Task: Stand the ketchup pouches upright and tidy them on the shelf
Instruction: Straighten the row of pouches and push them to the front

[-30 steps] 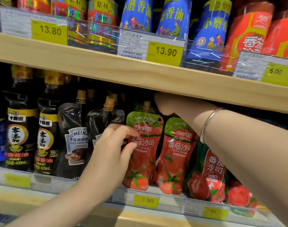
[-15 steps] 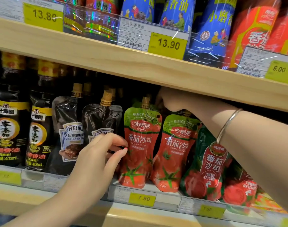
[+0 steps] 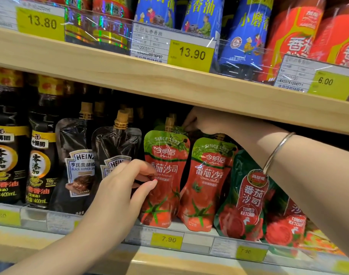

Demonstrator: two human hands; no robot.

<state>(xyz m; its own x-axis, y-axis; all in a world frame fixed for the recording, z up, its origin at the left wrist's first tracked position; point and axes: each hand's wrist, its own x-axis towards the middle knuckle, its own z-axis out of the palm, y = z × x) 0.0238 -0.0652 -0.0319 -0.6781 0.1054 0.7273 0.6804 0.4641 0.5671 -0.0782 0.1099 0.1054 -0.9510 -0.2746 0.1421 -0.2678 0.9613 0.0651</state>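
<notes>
- A person's left hand presses the left edge of the front ketchup pouch, thumb and fingertips lightly bent against the film, apparently to steady it upright; whether they truly pinch it cannot be told.
- The right hand, reaching in under the upper shelf at 12 o'clock of that pouch, pinches the green top of a pouch behind it, seemingly to pull that one straight.
- A second pouch stands just at 3 o'clock, touching the first and leaning slightly; two darker ketchup packs slump further right.
- The pouches are glossy, crinkled plastic, waisted in shape, red with green shoulders and ribbed tan spouts.
- At 9 o'clock stand black Heinz pouches and dark glass bottles.
- A thin metal bangle circles the right wrist; a yellow price tag lines the lower rail.
</notes>
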